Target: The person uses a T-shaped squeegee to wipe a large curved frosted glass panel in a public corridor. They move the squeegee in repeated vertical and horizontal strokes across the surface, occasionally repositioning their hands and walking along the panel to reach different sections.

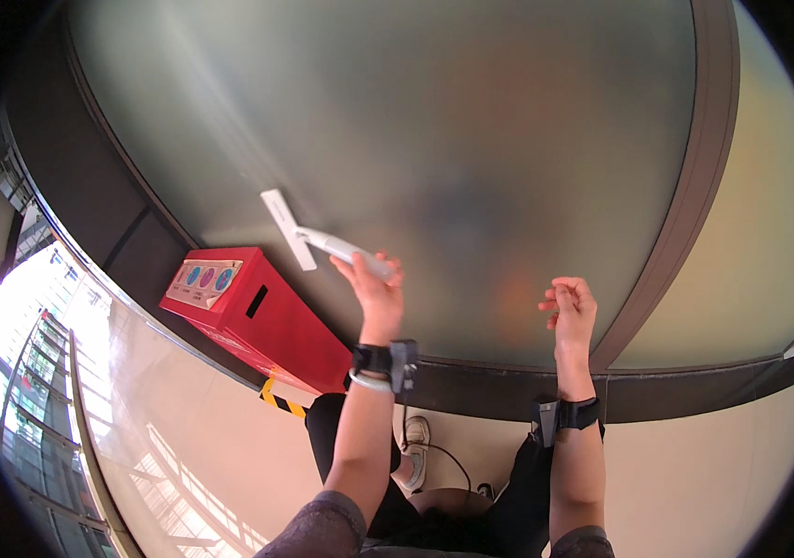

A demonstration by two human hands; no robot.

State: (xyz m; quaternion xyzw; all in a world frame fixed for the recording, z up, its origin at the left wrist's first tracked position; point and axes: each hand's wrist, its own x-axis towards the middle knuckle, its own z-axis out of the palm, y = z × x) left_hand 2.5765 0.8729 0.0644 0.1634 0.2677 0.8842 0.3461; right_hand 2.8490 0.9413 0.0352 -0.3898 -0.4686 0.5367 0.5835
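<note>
A white squeegee (pixel 289 229) with a flat head and a rounded handle lies against a large frosted glass panel (pixel 480 139), left of the middle. My left hand (pixel 377 289) holds the end of its handle, the fingers curled around it. To the right, my right hand (pixel 572 307) is raised in front of the same glass, its fingers loosely bent and nothing visible in them. Each wrist wears a black strap with a small grey device. A faint pale streak runs up the glass from the squeegee's head.
A red box (pixel 278 317) with a slot and a pictured label stands against the glass at the left. Black-and-yellow tape (pixel 284 403) marks the floor beside it. A brown frame post (pixel 690 209) rises at the right. A railing (pixel 83 418) curves along the far left.
</note>
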